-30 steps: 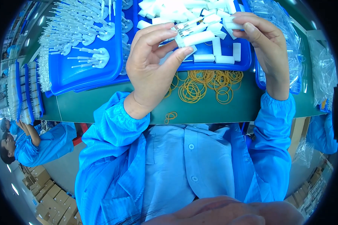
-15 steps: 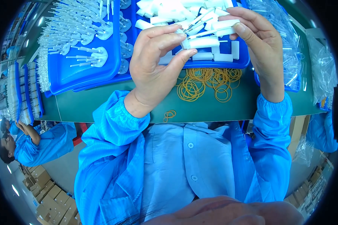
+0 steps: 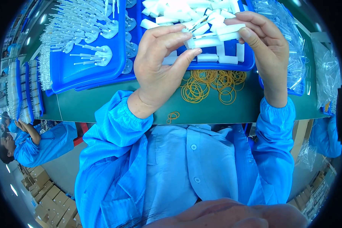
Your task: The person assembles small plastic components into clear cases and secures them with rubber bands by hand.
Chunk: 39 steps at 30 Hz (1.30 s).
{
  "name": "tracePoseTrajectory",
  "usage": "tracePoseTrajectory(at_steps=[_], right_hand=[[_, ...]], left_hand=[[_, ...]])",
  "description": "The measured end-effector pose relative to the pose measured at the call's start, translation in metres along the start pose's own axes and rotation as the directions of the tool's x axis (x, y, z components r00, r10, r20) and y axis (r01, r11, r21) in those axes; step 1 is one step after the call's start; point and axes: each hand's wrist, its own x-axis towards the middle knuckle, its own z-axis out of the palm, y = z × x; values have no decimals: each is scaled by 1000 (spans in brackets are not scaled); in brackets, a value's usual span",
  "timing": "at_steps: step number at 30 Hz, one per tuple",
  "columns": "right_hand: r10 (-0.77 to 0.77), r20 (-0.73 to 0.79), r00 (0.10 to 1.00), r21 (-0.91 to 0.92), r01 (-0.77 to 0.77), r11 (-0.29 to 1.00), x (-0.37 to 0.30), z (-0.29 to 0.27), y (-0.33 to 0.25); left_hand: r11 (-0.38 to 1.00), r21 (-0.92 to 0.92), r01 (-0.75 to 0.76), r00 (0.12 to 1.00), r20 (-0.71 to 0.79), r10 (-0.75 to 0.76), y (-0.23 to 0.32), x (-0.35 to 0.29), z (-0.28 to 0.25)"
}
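Note:
My left hand (image 3: 155,66) grips a white pronged part (image 3: 188,40) between thumb and fingertips, its thin rods pointing right. One white foam sleeve (image 3: 205,42) sits on the part's near side. Between the thumb and fingers of my right hand (image 3: 268,51) is another white foam sleeve (image 3: 230,32), its left end at the tip of a rod; whether the rod is inside it I cannot tell. Both hands are above a blue tray (image 3: 235,68) heaped with loose white foam pieces (image 3: 207,57).
Left stands a blue tray (image 3: 64,78) of white pronged parts (image 3: 98,56). Yellow rubber bands (image 3: 195,89) lie on the green table (image 3: 133,110) before me. At right are clear plastic pieces (image 3: 292,64) in a tray and a plastic bag (image 3: 326,72). Another person (image 3: 45,144) works at far left.
My right hand has brought its foam sleeve down and closer to the rods of the pronged part. My left hand keeps its grip nearly in place. The whole view has shifted slightly.

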Motion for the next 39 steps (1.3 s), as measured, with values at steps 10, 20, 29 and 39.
tracePoseTrajectory(at_steps=[10,20,29,39], right_hand=[[-122,104,987,207,99,973,4,1,8],[-189,131,973,13,189,982,3,4,11],[-252,105,962,-69,260,963,3,10,6],[-152,89,984,-592,175,786,17,-16,22]], left_hand=[[995,-101,-1,1000,14,3,0,1,3],[982,-185,28,998,60,-17,2,-1,3],[736,-588,335,933,100,-344,17,6,6],[647,-681,344,900,42,-435,10,11,-3]])
